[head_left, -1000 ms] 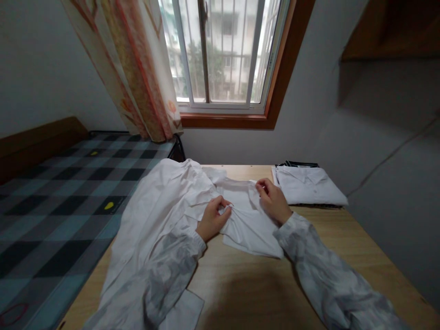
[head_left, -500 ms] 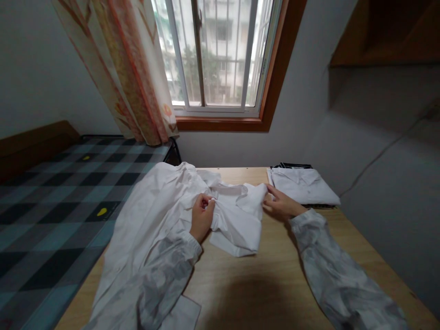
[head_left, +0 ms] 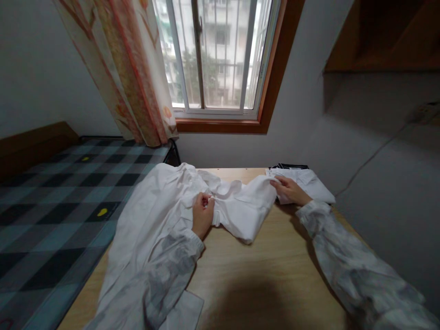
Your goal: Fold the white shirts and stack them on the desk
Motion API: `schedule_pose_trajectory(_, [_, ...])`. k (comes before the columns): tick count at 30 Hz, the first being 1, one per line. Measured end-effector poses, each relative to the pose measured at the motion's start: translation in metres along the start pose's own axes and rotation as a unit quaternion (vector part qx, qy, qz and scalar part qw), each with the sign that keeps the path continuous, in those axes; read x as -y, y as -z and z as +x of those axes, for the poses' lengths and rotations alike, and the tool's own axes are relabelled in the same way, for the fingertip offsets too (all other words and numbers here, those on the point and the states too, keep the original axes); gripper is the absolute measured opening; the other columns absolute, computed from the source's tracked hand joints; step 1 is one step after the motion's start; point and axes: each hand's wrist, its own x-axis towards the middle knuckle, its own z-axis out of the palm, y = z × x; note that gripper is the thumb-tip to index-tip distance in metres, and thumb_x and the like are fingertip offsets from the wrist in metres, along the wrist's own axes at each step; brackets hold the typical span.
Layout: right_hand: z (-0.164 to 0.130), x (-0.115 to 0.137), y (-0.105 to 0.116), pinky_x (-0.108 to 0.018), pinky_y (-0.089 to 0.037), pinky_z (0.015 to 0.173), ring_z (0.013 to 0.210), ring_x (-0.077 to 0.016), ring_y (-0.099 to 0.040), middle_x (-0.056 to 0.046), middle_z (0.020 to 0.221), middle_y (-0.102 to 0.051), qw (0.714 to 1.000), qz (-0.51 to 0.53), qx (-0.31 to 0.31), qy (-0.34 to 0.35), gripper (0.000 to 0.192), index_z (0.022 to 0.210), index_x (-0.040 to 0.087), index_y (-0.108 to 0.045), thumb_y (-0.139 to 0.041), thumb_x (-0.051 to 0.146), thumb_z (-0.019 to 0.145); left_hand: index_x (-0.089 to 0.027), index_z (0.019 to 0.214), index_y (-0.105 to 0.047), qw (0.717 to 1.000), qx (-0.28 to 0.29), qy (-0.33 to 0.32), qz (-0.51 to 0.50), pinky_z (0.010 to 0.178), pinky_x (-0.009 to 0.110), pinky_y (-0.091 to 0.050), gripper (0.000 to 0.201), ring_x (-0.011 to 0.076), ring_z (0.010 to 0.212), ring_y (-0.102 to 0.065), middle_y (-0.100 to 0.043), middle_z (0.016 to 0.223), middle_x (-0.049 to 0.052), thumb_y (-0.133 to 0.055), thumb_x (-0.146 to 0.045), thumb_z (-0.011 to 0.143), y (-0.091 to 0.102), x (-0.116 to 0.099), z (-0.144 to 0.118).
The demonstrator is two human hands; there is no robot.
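White shirt (head_left: pixel 161 215) front and centre, spread loose over the left half of the wooden table (head_left: pixel 275 284), its lower part running down toward seven o'clock and off the near edge. One section of it is bunched and drawn out sideways between the two hands, sagging into a fold at the middle of the table.

Left hand (head_left: pixel 202 213) is at the centre, fingers closed tight around a pinch of the shirt's cloth, knuckles up. Right hand (head_left: pixel 290 190) is out at two o'clock from it, fingers clamped on the far end of that stretched section, holding it just off the table. The two hands are well apart, cloth taut-ish between them. Both arms wear pale, mottled sleeves.

Right behind the right hand, at about one o'clock on the table, sits a folded white garment (head_left: pixel 316 190), lying flat on something dark and striped (head_left: pixel 288 166) that peeks out at its far edge. The held cloth overlaps the near-left corner of that stack; whether it touches, I can't tell.

Off to nine o'clock, a bed with a blue and black checked cover (head_left: pixel 58 197) runs alongside the table. Up at twelve o'clock, a barred window (head_left: pixel 216 55) with a brown frame, and a patterned orange curtain (head_left: pixel 127 68) hanging at eleven.
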Motion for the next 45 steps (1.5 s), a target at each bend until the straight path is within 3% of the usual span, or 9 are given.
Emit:
schedule_pose_trajectory(6, [0.017,0.030,0.055,-0.030,-0.045,0.067,0.075,-0.0207,-0.062,-0.005,0.083,-0.073,0.985,-0.157,-0.075,0.007,0.051,0.092,0.020,-0.076,-0.065,0.070,0.093,-0.023,0.083,-0.057,0.998,0.031,-0.033,0.039,0.073,0.028,-0.044,0.013,0.0169,0.075,-0.055,-0.059,0.077,-0.002,-0.061,-0.030,0.093,0.002,-0.007,-0.004])
schedule_pose_trajectory(11, [0.024,0.054,0.094,-0.033,-0.038,0.065,0.066,-0.0221,-0.061,-0.007,0.074,-0.072,0.899,-0.437,-0.007,-0.017,0.057,0.087,0.024,-0.079,-0.068,0.080,0.086,-0.023,0.083,-0.056,0.995,0.062,-0.052,0.065,0.072,0.028,-0.043,0.014,0.0168,0.075,-0.056,-0.060,0.078,-0.002,-0.058,-0.031,0.095,0.003,-0.007,-0.005])
schedule_pose_trajectory(14, [0.024,0.043,0.102,-0.036,-0.040,0.068,0.072,-0.0264,-0.066,-0.011,0.080,-0.075,0.853,-0.519,0.034,-0.055,0.060,0.092,0.024,-0.080,-0.074,0.083,0.080,-0.023,0.083,-0.057,0.988,0.101,-0.057,0.105,0.071,0.028,-0.042,0.014,0.0168,0.073,-0.057,-0.060,0.076,-0.002,-0.059,-0.032,0.094,0.003,-0.006,-0.006])
schedule_pose_trajectory(18, [0.013,0.020,0.089,-0.040,-0.046,0.085,0.098,-0.0327,-0.070,-0.015,0.103,-0.079,0.814,-0.575,0.075,-0.036,0.040,0.102,0.020,-0.079,-0.080,0.057,0.085,-0.023,0.083,-0.060,0.973,0.143,-0.071,0.166,0.070,0.029,-0.041,0.011,0.0175,0.071,-0.059,-0.062,0.074,-0.002,-0.063,-0.030,0.090,0.002,-0.007,-0.008])
schedule_pose_trajectory(20, [0.004,0.019,0.072,-0.042,-0.046,0.095,0.110,-0.0332,-0.069,-0.016,0.114,-0.078,0.823,-0.564,0.062,0.021,0.028,0.107,0.018,-0.078,-0.076,0.041,0.090,-0.023,0.083,-0.062,0.971,0.146,-0.076,0.176,0.070,0.029,-0.042,0.010,0.0178,0.071,-0.060,-0.064,0.075,-0.001,-0.065,-0.030,0.089,0.002,-0.008,-0.008])
schedule_pose_trajectory(24, [-0.012,0.039,0.018,-0.040,-0.046,0.104,0.114,-0.0297,-0.067,-0.014,0.119,-0.076,0.897,-0.420,0.062,0.125,0.023,0.114,0.019,-0.076,-0.069,0.030,0.095,-0.022,0.082,-0.064,0.969,0.148,-0.089,0.177,0.070,0.029,-0.043,0.010,0.0176,0.070,-0.060,-0.066,0.075,0.000,-0.066,-0.030,0.088,0.002,-0.008,-0.008])
schedule_pose_trajectory(30, [-0.019,0.040,-0.058,-0.035,-0.049,0.082,0.089,-0.0247,-0.069,-0.008,0.097,-0.076,0.932,-0.322,0.114,0.122,0.019,0.100,0.021,-0.077,-0.082,0.036,0.090,-0.023,0.083,-0.064,0.968,0.152,-0.092,0.175,0.070,0.029,-0.043,0.012,0.0182,0.071,-0.061,-0.065,0.074,-0.001,-0.066,-0.032,0.089,0.002,-0.009,-0.007])
schedule_pose_trajectory(37, [-0.026,0.004,-0.083,-0.033,-0.049,0.083,0.093,-0.0236,-0.068,-0.007,0.097,-0.076,0.955,-0.240,0.084,0.150,0.008,0.097,0.022,-0.076,-0.068,0.020,0.098,-0.023,0.084,-0.064,0.963,0.157,-0.096,0.195,0.071,0.030,-0.045,0.010,0.0189,0.073,-0.062,-0.066,0.077,0.000,-0.068,-0.031,0.090,0.002,-0.010,-0.008])
schedule_pose_trajectory(45, [-0.027,-0.014,-0.094,-0.033,-0.045,0.070,0.073,-0.0195,-0.059,-0.004,0.084,-0.071,0.993,-0.054,-0.018,0.101,0.012,0.089,0.022,-0.070,-0.066,0.030,0.098,-0.023,0.093,-0.064,0.939,0.166,-0.149,0.263,0.090,0.038,-0.047,0.006,0.0223,0.085,-0.067,-0.071,0.090,0.002,-0.068,-0.022,0.089,0.004,-0.022,-0.006])
